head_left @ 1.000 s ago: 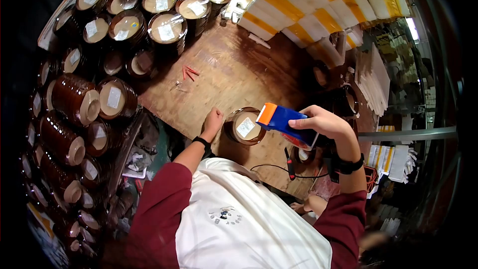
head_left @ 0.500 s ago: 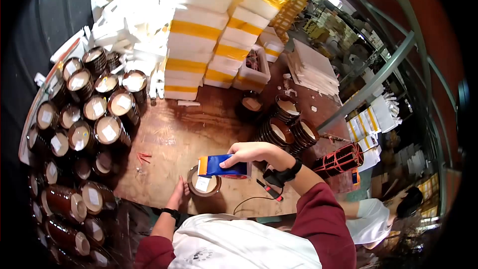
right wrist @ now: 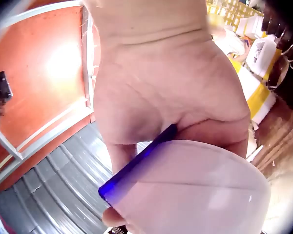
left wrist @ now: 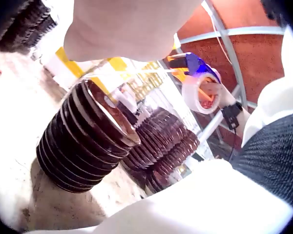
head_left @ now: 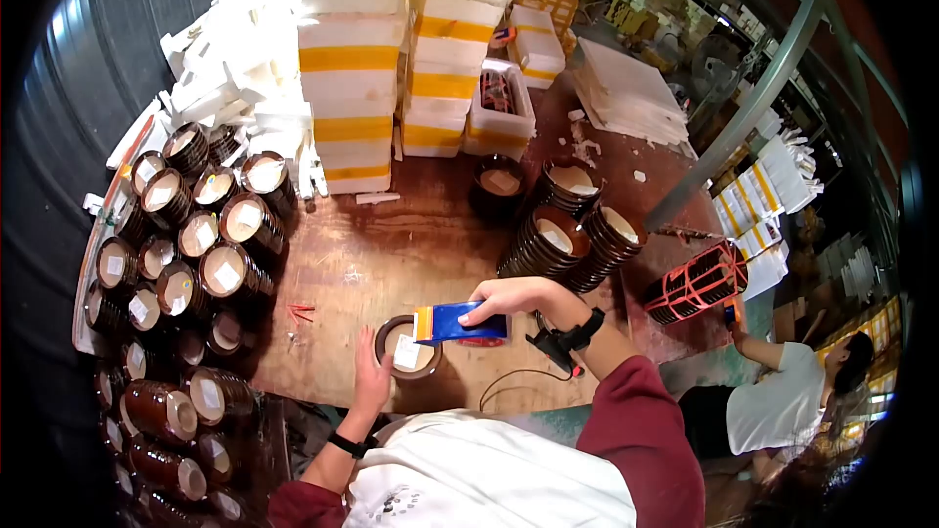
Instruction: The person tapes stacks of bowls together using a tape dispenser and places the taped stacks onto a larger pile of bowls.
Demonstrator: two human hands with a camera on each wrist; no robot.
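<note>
A stack of brown glazed bowls with a white label on the top bowl stands upright before the person; its ridged side shows in the left wrist view. The left hand is at the stack's left side, fingers extended; whether it touches is unclear. Above the stack's right part, the right hand grips a blue tape dispenser with an orange end. The left wrist view shows its clear tape roll and a thin pale strip running from the orange end towards the left hand.
Many bowl stacks crowd the left; several more stand at the right rear. Taped foam boxes rise at the back. Small red pieces and a black cable lie on the table. Another person is at the right.
The head view has tilted up and turned, bringing the foam boxes and the other person into view. The left hand's fingers have straightened beside the stack. The right hand still grips the dispenser.
</note>
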